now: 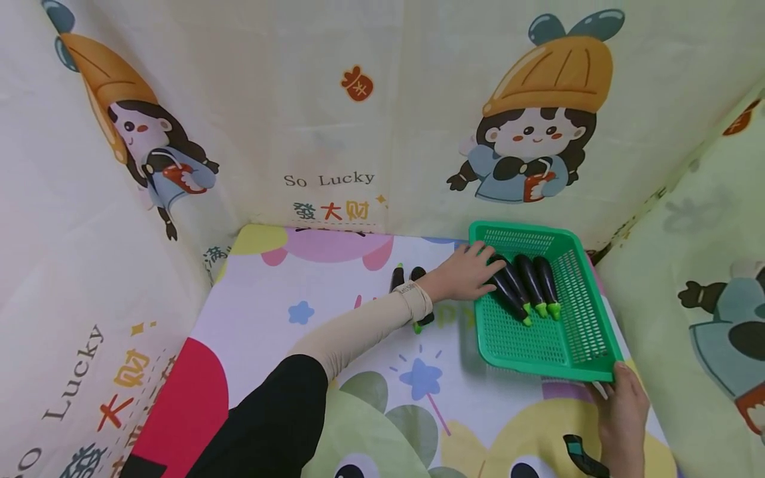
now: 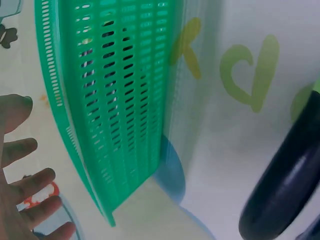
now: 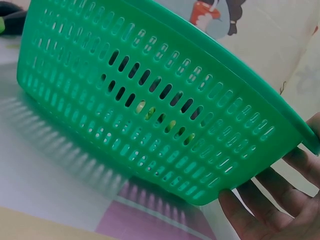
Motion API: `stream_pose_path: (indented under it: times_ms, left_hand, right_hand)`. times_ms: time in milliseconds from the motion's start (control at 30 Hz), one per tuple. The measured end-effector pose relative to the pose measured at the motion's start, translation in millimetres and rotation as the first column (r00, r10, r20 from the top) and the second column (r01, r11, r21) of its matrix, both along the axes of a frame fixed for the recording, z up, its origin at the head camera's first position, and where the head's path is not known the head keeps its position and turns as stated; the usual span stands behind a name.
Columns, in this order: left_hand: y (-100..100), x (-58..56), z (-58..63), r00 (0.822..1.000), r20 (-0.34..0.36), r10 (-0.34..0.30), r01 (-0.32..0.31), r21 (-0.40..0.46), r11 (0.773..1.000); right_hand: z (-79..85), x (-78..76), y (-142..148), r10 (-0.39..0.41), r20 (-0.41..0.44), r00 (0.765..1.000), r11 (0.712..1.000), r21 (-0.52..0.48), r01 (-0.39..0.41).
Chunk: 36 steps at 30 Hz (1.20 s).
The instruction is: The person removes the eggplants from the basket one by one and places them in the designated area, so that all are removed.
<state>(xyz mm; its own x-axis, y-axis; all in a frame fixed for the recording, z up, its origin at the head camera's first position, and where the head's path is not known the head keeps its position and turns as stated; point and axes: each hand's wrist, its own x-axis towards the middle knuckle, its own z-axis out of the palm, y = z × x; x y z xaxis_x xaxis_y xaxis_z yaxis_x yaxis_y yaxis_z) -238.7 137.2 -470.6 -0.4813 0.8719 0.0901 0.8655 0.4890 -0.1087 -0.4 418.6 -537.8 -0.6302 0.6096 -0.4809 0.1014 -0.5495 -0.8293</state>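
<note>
A green plastic basket (image 1: 582,332) is at the right of the table, with several dark purple eggplants (image 1: 530,285) with green caps lying side by side in it. My right hand (image 1: 621,405) grips its near right corner; in the right wrist view the fingers (image 3: 280,190) hold that corner from below, and the basket looks tilted. Over the basket's left rim reaches my left hand (image 1: 463,272), its fingers spread, holding nothing, close to the eggplants. More eggplants (image 1: 397,275) lie on the table beside the left forearm, which partly hides them; one eggplant (image 2: 285,170) shows in the left wrist view.
A colourful printed cloth (image 1: 257,332) covers the table. Printed fabric walls (image 1: 418,133) rise at the back and on both sides, the right one (image 1: 687,265) standing close to the basket. A black strap (image 1: 582,457) is by the right wrist.
</note>
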Motion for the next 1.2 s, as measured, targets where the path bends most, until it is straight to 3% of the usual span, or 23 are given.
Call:
stream_pose_path:
  times_ms: [267, 433, 667, 900, 1200]
  left_hand:
    - [24.2, 2.5, -14.0, 0.998, -0.029, -0.054, 0.052, -0.079, 0.996]
    - [33.8, 3.2, -23.9, 0.999, 0.003, -0.050, 0.050, -0.157, 0.986]
    - [47.5, 5.8, -31.2, 0.999, 0.009, -0.035, 0.036, -0.198, 0.980]
    - [59.1, 5.7, -36.2, 0.991, 0.128, 0.034, -0.002, -0.243, 0.970]
    - [67.2, 6.6, -33.8, 0.988, 0.123, 0.094, -0.046, -0.344, 0.938]
  right_hand:
    - [-3.5, -0.2, -1.7, 0.007, -0.074, 0.997, 1.000, -0.010, -0.008]
    - [-3.5, -4.0, -2.2, 0.002, -0.050, 0.999, 1.000, 0.003, -0.002]
    - [-1.8, -1.5, -3.7, -0.017, -0.047, 0.999, 1.000, 0.002, 0.017]
    - [-2.8, -0.4, -5.0, -0.012, -0.045, 0.999, 1.000, 0.011, 0.013]
    - [-1.6, -1.1, -4.2, -0.018, -0.067, 0.998, 1.000, 0.003, 0.018]
